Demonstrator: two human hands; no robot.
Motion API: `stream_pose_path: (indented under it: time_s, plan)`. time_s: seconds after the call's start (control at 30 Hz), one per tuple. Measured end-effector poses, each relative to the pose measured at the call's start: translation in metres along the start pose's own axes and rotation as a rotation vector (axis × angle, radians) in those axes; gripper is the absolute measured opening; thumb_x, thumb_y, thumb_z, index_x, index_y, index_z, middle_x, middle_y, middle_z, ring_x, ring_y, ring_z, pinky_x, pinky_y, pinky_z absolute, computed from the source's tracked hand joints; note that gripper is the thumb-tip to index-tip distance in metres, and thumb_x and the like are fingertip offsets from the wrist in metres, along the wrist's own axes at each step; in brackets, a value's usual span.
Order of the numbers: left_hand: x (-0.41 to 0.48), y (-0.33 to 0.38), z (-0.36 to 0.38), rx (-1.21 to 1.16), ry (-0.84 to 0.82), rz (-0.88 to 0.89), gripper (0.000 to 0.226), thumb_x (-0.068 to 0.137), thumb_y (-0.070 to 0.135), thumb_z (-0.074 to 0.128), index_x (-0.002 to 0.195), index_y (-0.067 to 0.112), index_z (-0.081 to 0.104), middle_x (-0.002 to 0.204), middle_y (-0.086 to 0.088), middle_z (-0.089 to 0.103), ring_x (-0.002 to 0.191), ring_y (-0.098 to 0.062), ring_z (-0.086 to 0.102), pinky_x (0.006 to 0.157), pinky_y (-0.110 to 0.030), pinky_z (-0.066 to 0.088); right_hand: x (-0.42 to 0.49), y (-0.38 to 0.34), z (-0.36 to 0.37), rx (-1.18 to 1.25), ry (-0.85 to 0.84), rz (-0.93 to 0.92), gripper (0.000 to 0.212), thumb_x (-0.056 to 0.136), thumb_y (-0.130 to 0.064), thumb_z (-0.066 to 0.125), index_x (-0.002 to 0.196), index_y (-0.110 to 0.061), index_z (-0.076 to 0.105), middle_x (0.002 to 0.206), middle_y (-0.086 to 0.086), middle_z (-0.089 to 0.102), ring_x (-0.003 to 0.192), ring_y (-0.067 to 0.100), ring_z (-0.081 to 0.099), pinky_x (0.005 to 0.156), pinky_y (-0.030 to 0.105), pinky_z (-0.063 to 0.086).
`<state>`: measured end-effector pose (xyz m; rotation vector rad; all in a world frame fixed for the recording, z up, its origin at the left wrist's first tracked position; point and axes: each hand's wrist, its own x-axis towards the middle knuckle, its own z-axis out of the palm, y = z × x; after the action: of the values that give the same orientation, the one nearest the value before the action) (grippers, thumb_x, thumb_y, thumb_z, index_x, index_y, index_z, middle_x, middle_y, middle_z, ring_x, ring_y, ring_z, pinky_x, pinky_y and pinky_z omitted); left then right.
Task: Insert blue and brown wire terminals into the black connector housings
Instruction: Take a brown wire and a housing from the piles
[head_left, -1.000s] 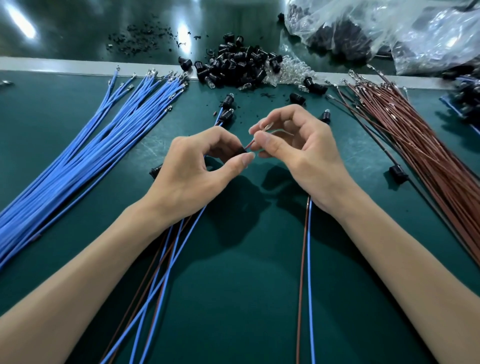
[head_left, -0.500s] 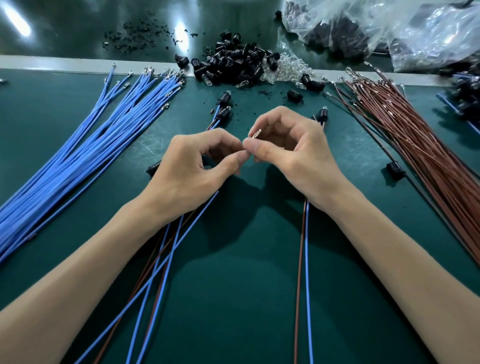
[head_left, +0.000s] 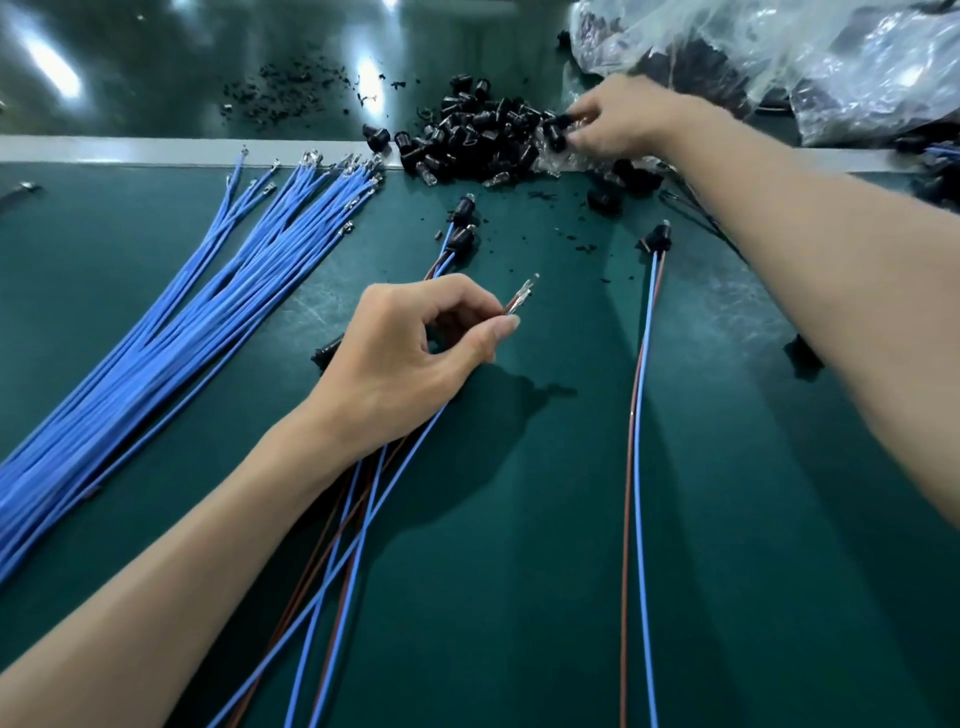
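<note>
The left hand (head_left: 410, 353) pinches the wire terminals (head_left: 522, 296), blue and brown together, with the metal tips pointing away toward the pile of housings (head_left: 478, 140). At the right edge of that pile the right hand (head_left: 618, 122), the nearer one, pinches one black housing (head_left: 558, 127). I think it should meet the tips along their axis.

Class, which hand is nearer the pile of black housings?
Right. The right hand reaches into the pile of black housings at its right edge; the left hand sits nearer the camera, pinching wire terminals.
</note>
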<state>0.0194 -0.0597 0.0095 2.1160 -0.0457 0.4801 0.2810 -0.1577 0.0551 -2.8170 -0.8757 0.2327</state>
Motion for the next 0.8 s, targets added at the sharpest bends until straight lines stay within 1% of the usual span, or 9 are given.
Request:
stream_pose_path:
  time_s: [0.1,0.23,0.37,0.5,0.57,0.6,0.67,0.73,0.8]
  plan:
    - [0.000,0.000,-0.001,-0.006,0.002,0.006,0.005,0.086,0.012,0.068,0.083,0.010,0.068,0.065,0.005,0.065,0.061,-0.013,0.060,0.061,-0.009,0.044,-0.004,-0.001,0.008,0.048,0.138,0.004,0.040,0.097,-0.016,0.053,0.136,-0.007,0.050,0.141,0.016,0.049,0.123,0.029,0.050,0.107,0.031,0.034]
    - [0.000,0.001,-0.002,0.001,0.001,0.010,0.005,0.086,0.012,0.068,0.083,0.009,0.068,0.065,0.005,0.065,0.060,-0.011,0.060,0.062,-0.008,0.043,-0.019,0.003,0.021,0.081,0.311,-0.056,0.028,0.092,-0.019,0.062,0.118,-0.010,0.067,0.120,0.014,0.066,0.111,0.025,0.060,0.103,0.028,0.042]
    - [0.000,0.001,-0.003,-0.002,0.001,0.005,0.005,0.087,0.012,0.068,0.083,0.009,0.068,0.065,0.004,0.065,0.061,-0.011,0.060,0.062,-0.008,0.043,-0.041,0.004,0.030,0.109,0.381,-0.171,0.024,0.091,-0.021,0.062,0.111,-0.012,0.071,0.110,0.013,0.071,0.101,0.026,0.064,0.096,0.037,0.047]
    - [0.000,0.001,-0.001,-0.005,0.006,-0.013,0.005,0.087,0.012,0.067,0.083,0.009,0.068,0.065,0.004,0.066,0.060,-0.010,0.059,0.062,-0.009,0.044,-0.050,0.003,0.031,0.158,0.375,-0.196,0.024,0.090,-0.024,0.064,0.111,-0.014,0.071,0.113,0.008,0.070,0.103,0.023,0.063,0.097,0.034,0.046]
    - [0.001,0.000,-0.002,-0.005,0.012,-0.021,0.006,0.087,0.013,0.067,0.083,0.008,0.068,0.065,0.004,0.065,0.060,-0.012,0.060,0.062,-0.009,0.044,-0.057,-0.001,0.032,0.162,0.438,-0.211,0.024,0.090,-0.025,0.064,0.110,-0.014,0.072,0.115,0.006,0.068,0.107,0.023,0.060,0.097,0.031,0.043]
    - [0.001,0.000,-0.002,-0.003,0.014,-0.019,0.007,0.087,0.013,0.067,0.083,0.008,0.068,0.065,0.004,0.066,0.061,-0.013,0.060,0.062,-0.010,0.044,-0.063,-0.005,0.033,0.184,0.482,-0.216,0.024,0.090,-0.025,0.065,0.109,-0.014,0.072,0.111,0.006,0.068,0.104,0.022,0.059,0.094,0.028,0.043]
    - [0.001,-0.001,-0.003,-0.003,0.018,-0.014,0.007,0.088,0.012,0.067,0.082,0.008,0.067,0.065,0.005,0.066,0.062,-0.015,0.060,0.062,-0.011,0.045,-0.082,-0.017,0.035,0.367,0.528,-0.220,0.018,0.089,-0.024,0.067,0.103,-0.014,0.074,0.094,0.002,0.069,0.085,0.013,0.061,0.079,0.021,0.047]
    - [0.000,-0.001,-0.002,-0.008,0.016,-0.014,0.007,0.088,0.011,0.066,0.082,0.008,0.066,0.066,0.005,0.066,0.062,-0.013,0.061,0.063,-0.010,0.044,-0.108,-0.030,0.040,0.712,0.444,-0.225,0.008,0.088,-0.017,0.067,0.095,-0.017,0.072,0.078,-0.005,0.067,0.066,0.004,0.061,0.067,0.016,0.048]
    - [0.000,0.000,-0.001,-0.013,0.012,-0.011,0.006,0.088,0.010,0.065,0.083,0.007,0.066,0.069,0.005,0.068,0.063,-0.008,0.062,0.065,-0.009,0.044,-0.133,-0.040,0.046,0.981,0.356,-0.251,0.008,0.088,-0.011,0.067,0.088,-0.019,0.067,0.071,-0.007,0.065,0.062,0.003,0.062,0.063,0.017,0.050]
